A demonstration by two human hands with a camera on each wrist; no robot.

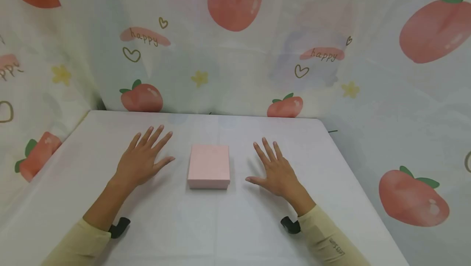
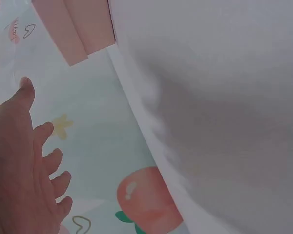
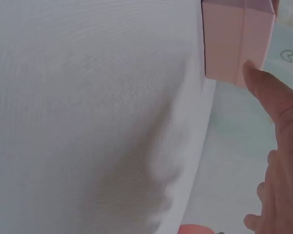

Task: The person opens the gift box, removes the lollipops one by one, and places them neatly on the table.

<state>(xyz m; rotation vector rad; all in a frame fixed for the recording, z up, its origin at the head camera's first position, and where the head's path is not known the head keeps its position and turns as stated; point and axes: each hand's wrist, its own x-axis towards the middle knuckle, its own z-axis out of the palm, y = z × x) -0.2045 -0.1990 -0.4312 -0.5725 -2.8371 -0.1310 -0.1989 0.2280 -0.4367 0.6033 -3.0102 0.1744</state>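
A pink lidded box point(image 1: 209, 163) sits on the white table between the two hands. To its left is my left hand point(image 1: 143, 157), palm down with the fingers spread, apart from the box and holding nothing. On the other side my right hand point(image 1: 276, 170) is spread in the same way, its thumb pointing toward the box. The left wrist view has the box point(image 2: 78, 29) at the top, beyond the left thumb point(image 2: 25, 95). In the right wrist view the right thumb point(image 3: 268, 87) overlaps a lower corner of the box point(image 3: 229, 44).
The white tabletop point(image 1: 176, 225) spreads around the box and under both arms. Behind and beside it hangs a curtain point(image 1: 235, 61) printed with peaches, hearts and flowers. A black wrist piece point(image 1: 120, 228) shows at the left cuff and another black piece point(image 1: 290, 225) at the right.
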